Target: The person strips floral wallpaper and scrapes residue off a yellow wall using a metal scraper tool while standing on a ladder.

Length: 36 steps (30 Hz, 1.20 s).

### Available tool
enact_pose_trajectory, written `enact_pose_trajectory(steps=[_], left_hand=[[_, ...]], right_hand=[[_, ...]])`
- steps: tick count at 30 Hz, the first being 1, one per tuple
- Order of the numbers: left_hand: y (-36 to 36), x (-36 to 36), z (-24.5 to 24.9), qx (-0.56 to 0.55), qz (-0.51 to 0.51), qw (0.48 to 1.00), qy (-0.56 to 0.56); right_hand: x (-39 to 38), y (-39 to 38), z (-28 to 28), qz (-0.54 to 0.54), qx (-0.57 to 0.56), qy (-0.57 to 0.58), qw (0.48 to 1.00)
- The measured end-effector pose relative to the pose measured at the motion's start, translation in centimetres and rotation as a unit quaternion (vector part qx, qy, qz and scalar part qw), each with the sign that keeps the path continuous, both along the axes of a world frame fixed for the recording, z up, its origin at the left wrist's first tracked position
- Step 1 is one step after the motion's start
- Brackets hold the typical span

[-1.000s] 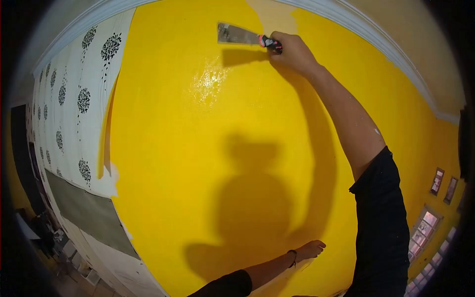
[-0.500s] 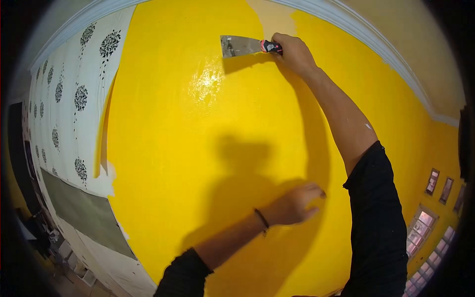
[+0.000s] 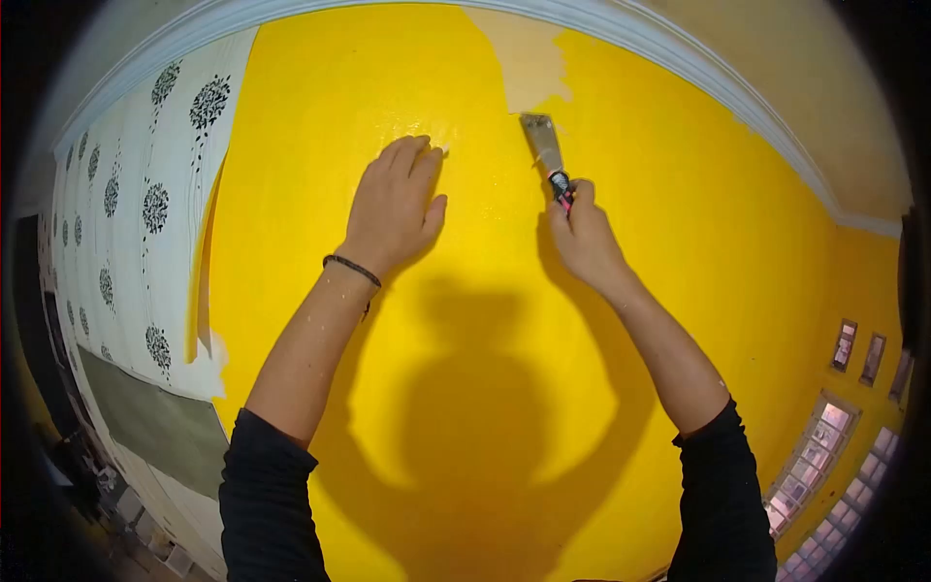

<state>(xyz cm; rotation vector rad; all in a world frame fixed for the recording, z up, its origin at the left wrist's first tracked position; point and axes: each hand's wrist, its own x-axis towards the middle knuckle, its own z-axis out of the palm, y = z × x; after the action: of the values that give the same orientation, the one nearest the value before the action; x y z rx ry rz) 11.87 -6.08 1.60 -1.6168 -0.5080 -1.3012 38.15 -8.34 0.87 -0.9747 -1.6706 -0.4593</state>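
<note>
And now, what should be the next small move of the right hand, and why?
Probably the right hand should ease the scraper gently under the yellow layer at the lower edge of the pale patch. The blade points up near that edge, the fingers grip the handle, and the left hand is off to the side.

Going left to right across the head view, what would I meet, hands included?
Wallpaper with dark floral motifs → left hand, fingers extended → scraper, blade up → right hand, gripping its handle → large paned window.
</note>
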Motion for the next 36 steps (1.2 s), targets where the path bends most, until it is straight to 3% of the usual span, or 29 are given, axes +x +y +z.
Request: enact_pose_trajectory(steps=[5, 11, 17, 21, 24, 27, 31, 33, 36], left_hand=[[0.8, 1.3, 2.7, 0.006, 0.018, 1.0, 0.007], [1.3, 3.9, 5.9, -0.002, 0.021, 1.0, -0.021], [1.8, 7.9, 10.3, -0.013, -0.001, 0.997, -0.082], [2.4, 10.0, 12.6, -0.01, -0.027, 0.998, -0.051], [2.9, 10.6, 14.1, -0.028, 0.027, 0.999, -0.013], [2.8, 10.8, 15.0, 0.0, -0.012, 0.999, -0.029], [2.3, 10.8, 17.7, 0.055, -0.081, 0.994, -0.046], [1.7, 10.6, 18.7, 0.078, -0.085, 0.993, -0.031], [0.6, 10.3, 19.9, 0.072, -0.102, 0.992, -0.032]], right_hand=[[-1.3, -0.2, -0.4, -0.056, -0.002, -0.021, 0.998], [-2.2, -0.3, 3.4, -0.089, 0.0, -0.007, 0.996], [-1.3, -0.6, 3.2, -0.018, 0.048, 0.043, 0.998], [0.5, 0.4, 3.1, -0.011, 0.038, 0.072, 0.997], [1.9, 1.6, 2.9, 0.015, 0.05, 0.109, 0.993], [2.9, 2.0, 2.8, -0.014, 0.073, 0.124, 0.989], [4.8, 3.4, 3.6, 0.095, 0.041, 0.156, 0.982], [4.6, 2.5, 3.7, 0.21, -0.031, 0.2, 0.957], [4.6, 3.5, 4.6, 0.261, -0.027, 0.236, 0.936]])
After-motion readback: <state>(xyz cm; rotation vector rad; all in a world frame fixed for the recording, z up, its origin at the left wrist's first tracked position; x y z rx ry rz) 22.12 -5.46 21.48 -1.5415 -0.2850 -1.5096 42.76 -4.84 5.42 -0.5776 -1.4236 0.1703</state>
